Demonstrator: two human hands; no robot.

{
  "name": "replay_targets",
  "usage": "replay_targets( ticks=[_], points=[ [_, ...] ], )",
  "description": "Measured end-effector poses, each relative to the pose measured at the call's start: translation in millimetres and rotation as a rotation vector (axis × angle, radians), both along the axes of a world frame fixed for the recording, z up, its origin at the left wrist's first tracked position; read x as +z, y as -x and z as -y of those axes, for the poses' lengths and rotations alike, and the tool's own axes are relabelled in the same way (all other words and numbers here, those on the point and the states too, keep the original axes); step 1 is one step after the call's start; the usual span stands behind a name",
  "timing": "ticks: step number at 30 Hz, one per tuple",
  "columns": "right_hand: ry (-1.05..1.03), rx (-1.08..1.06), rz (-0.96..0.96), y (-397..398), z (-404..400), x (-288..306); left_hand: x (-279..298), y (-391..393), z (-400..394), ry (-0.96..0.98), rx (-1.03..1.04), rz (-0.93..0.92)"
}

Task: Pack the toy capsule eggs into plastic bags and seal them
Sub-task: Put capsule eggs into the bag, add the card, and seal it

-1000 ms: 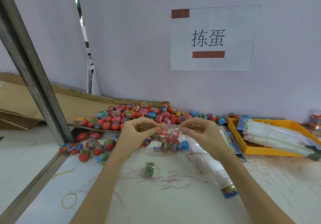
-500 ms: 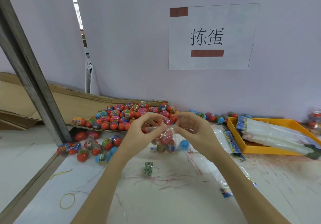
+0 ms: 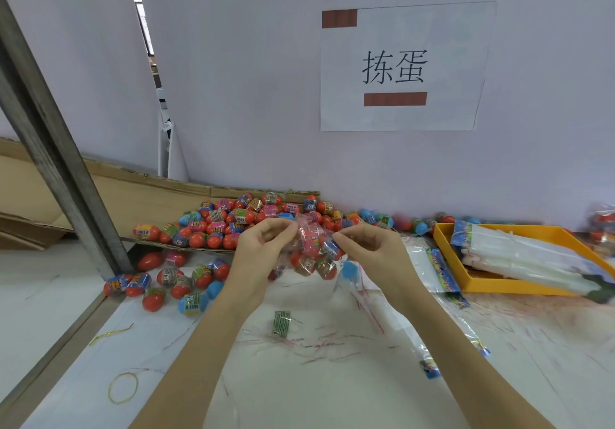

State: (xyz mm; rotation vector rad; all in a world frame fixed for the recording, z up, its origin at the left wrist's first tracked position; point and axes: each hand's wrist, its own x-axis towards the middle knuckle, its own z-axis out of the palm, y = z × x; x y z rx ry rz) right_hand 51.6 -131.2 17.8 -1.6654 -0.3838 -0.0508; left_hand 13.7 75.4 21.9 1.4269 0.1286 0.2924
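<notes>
Nearest: yellow rubber band, loose on the white table. Beyond it, a detached green label wrapper among red scribble marks.

Mid-field: left hand and right hand, raised just above the table, each with thumb and forefinger pinched together on the top edge of a clear plastic bag. The bag hangs between them, holding several toy capsule eggs; the mouth appears to be in the act of closing, seal not confirmed. One blue egg lies just below the right hand, outside the bag. Empty bags with printed headers lie flat to the right.

Left of hands: scattered loose eggs on the table.

Far: main egg pile on a cardboard sheet against the wall; orange tray holding bundled bag stock; paper sign.

Risk, as judged: a bulging egg near the mouth could keep the strip from mating, leaving a gap. Uneven pinch pressure could let the loaded bag slip and spill its eggs into the loose ones.
</notes>
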Motion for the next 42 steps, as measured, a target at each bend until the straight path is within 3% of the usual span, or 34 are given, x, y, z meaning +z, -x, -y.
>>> replay_targets(
  ticks=[6,11,16,29,37,42],
  points=[
    [-0.038,-0.037,-0.027,1.1,1.0,1.2,-0.5,3.0,-0.1,-0.002,-0.086,-0.053],
    [-0.224,-0.212,-0.07,3.1,-9.0,2.1,-0.4,1.7,-1.3,0.103,-0.112,-0.071],
    [-0.294,-0.153,-0.132,5.1,-11.7,2.0,-0.2,0.8,-4.3,0.05,-0.208,-0.063],
    [-0.165,-0.168,-0.006,5.4,-8.7,1.3,5.3,5.6,-9.2,-0.128,-0.254,-0.069],
    [-0.136,0.022,-0.297,6.2,-12.5,-1.5,1.7,1.8,-5.3,0.053,-0.093,0.028],
    [-0.138,-0.091,-0.144,6.8,-9.3,1.6,2.2,1.0,-9.5,0.03,-0.048,0.027]
  ],
)
